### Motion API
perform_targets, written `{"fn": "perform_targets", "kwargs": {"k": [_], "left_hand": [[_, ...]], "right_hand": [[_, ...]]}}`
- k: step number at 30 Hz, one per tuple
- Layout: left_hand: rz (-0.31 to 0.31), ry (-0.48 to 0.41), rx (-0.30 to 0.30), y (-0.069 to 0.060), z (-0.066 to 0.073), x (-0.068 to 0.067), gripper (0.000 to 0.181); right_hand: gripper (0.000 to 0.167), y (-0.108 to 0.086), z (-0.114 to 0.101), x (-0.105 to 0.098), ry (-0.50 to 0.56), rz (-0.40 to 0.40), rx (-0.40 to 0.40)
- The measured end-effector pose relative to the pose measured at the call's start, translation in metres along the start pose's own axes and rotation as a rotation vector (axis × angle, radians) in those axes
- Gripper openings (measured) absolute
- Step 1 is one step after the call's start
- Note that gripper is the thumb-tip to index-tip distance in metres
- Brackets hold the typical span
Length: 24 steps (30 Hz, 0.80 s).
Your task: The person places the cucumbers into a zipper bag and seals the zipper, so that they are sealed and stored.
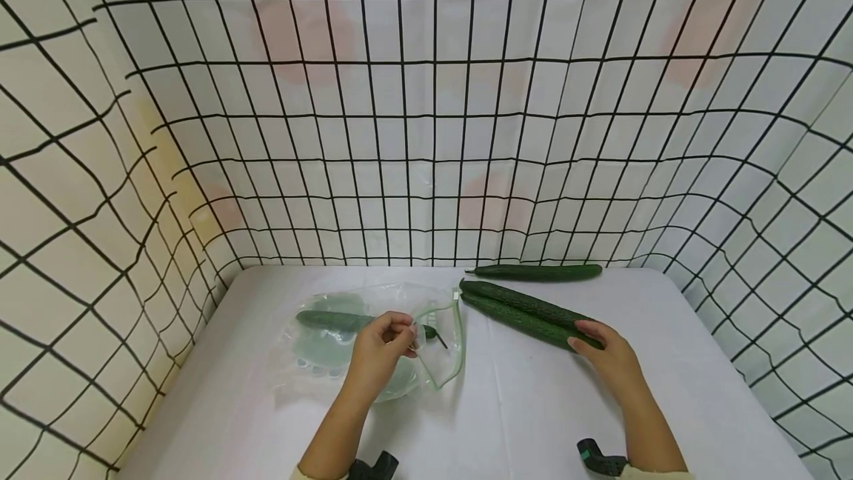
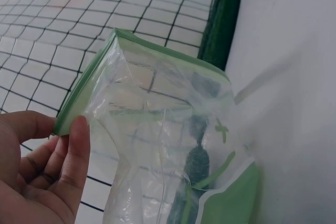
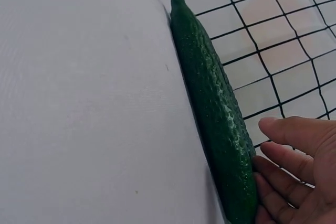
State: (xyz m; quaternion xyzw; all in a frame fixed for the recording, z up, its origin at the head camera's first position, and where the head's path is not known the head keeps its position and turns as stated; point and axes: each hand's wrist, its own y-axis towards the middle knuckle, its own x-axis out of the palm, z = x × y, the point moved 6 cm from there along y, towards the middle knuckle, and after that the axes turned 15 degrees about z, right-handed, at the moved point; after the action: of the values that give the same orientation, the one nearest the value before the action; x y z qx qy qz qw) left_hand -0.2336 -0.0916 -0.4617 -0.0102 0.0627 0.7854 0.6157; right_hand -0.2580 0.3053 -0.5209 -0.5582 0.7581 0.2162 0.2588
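Fingers (image 2: 79, 140) of the left hand (image 1: 380, 350) pinch the bag rim (image 2: 86, 80).

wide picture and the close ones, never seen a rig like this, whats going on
There's no machine: a person works bare-handed. A camera on the head takes the wide picture; one on each wrist takes the close ones. On the white table lie a clear bag with a green rim, one cucumber inside, and three loose cucumbers: a pair and one behind. The left hand pinches the bag's rim; the right hand touches the near end of the pair.
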Motion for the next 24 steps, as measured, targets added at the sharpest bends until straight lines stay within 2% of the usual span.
{"fn": "perform_targets", "kwargs": {"k": [13, 19, 24], "left_hand": [[-0.001, 0.004, 0.001, 0.0, -0.002, 0.001, 0.019], [-0.005, 0.009, -0.002, 0.0, -0.002, 0.0, 0.019], [-0.007, 0.01, -0.006, 0.0, -0.001, 0.0, 0.018]], "right_hand": [[0.059, -0.002, 0.008, -0.005, -0.035, 0.046, -0.011], [0.065, -0.001, 0.023, 0.003, -0.113, -0.041, 0.018], [0.066, -0.001, 0.029, 0.009, -0.156, -0.078, -0.004]]}}
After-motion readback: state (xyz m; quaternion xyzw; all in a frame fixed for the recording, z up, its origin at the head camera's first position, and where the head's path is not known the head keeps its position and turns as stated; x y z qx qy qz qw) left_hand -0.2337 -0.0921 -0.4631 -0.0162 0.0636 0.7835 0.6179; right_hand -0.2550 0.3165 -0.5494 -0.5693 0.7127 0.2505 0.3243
